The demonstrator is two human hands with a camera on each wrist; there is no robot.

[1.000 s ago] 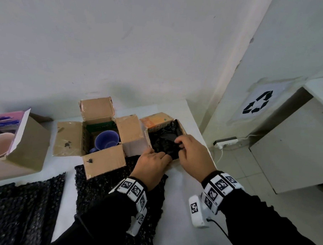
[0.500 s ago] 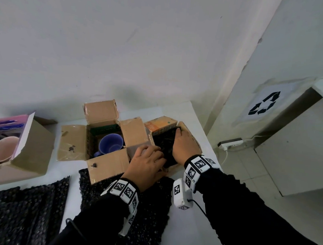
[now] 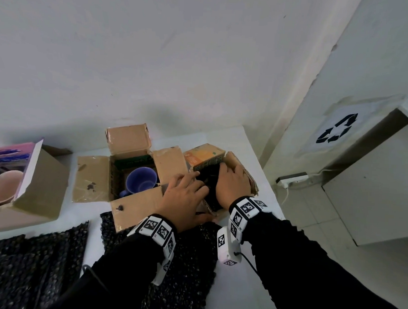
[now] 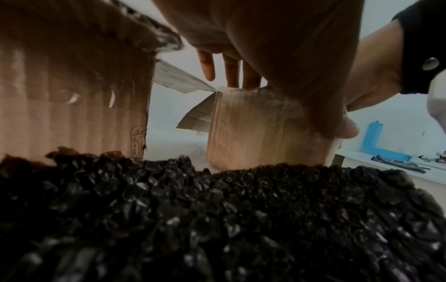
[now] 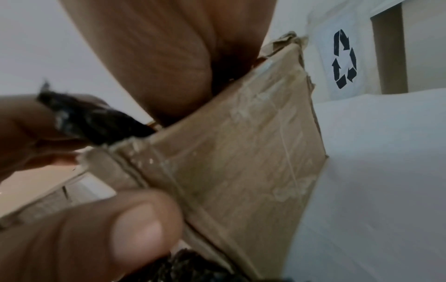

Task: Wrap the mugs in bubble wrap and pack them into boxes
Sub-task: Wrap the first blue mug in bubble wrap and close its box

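A small cardboard box [image 3: 205, 156] stands at the table's right end with a bundle of black bubble wrap [image 3: 209, 180] inside it; the mug inside the wrap is hidden. My left hand [image 3: 189, 191] lies over the box's near side, fingers straight on the wrap and thumb against the front wall [image 4: 253, 129]. My right hand [image 3: 232, 183] presses flat on the bundle beside the right flap [image 5: 241, 143]. A blue mug [image 3: 141, 179] sits unwrapped in the open middle box [image 3: 92, 177]. A pink mug [image 3: 0, 187] sits in the left box [image 3: 45, 182].
A black bubble wrap sheet [image 3: 189, 258] lies under my forearms, and another [image 3: 30, 263] lies at the front left. The table's right edge [image 3: 266, 203] is close to the small box. Beyond it are a power strip [image 3: 290, 179] and a white cabinet [image 3: 371, 196].
Both hands have pushed further onto the small box. The right hand turned in over its right side, and the left fingers stretched out across the wrap.
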